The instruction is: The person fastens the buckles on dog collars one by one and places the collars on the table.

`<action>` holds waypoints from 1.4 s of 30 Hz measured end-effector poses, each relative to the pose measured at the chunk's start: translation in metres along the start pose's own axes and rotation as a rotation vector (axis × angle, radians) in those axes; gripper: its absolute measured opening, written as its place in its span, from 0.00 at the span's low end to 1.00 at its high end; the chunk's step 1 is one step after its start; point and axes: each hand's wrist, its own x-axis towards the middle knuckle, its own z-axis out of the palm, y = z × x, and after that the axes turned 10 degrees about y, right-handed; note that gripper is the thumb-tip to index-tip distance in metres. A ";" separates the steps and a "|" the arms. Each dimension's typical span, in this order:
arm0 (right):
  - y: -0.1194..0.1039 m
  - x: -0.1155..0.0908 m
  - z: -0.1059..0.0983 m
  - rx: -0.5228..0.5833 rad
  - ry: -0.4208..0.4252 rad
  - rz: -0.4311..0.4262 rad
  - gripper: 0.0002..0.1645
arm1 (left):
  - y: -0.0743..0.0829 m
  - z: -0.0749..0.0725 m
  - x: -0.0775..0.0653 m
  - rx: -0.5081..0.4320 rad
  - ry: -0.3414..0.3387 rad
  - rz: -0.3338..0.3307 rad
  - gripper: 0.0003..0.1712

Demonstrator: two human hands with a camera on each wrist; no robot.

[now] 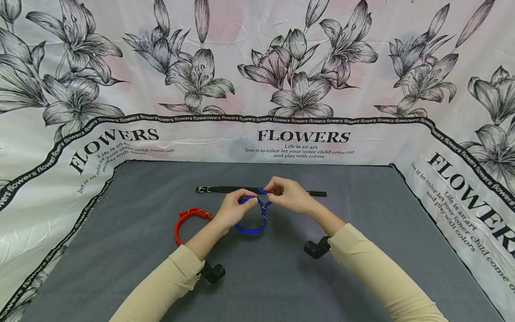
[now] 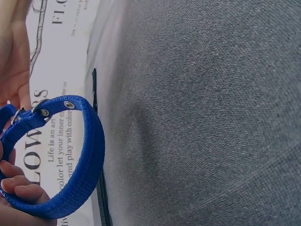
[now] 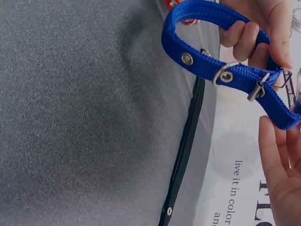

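Observation:
A blue pet collar (image 1: 250, 230) is held up in a loop between both hands. My left hand (image 1: 230, 211) grips its left side, and in the left wrist view the fingers (image 2: 28, 192) curl round the band. At the collar's tail my right hand (image 1: 293, 197) pinches the strap with thumb and forefinger. The right wrist view shows the tail passing through the metal buckle (image 3: 259, 88), beside a D-ring (image 3: 220, 74) and metal eyelets. The right hand's hold on the tail is partly cut off at that view's edge.
A red collar (image 1: 177, 229), buckled into a loop, lies on the grey cloth (image 1: 281, 277) left of the left forearm. Behind the hands a black collar (image 1: 227, 189) lies stretched flat, its buckle to the left. Flower-printed fabric (image 1: 225, 138) stands along the back and sides.

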 end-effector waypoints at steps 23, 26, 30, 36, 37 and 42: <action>-0.004 0.000 0.003 -0.115 -0.073 -0.110 0.06 | 0.003 -0.003 -0.004 0.020 -0.001 0.023 0.09; -0.005 0.000 0.005 -0.112 -0.072 -0.117 0.06 | 0.003 -0.003 -0.004 0.036 -0.005 0.026 0.10; -0.004 -0.001 0.008 -0.101 -0.069 -0.117 0.06 | 0.002 -0.003 -0.004 0.043 -0.018 0.022 0.11; -0.003 -0.004 0.009 0.028 -0.042 0.000 0.09 | 0.003 -0.004 -0.003 0.008 -0.003 0.018 0.11; -0.004 -0.005 0.009 0.074 -0.039 0.034 0.10 | 0.003 -0.004 -0.003 0.004 0.004 0.019 0.11; -0.003 -0.005 0.009 0.287 -0.019 0.161 0.13 | 0.003 -0.005 -0.001 -0.004 0.041 0.005 0.11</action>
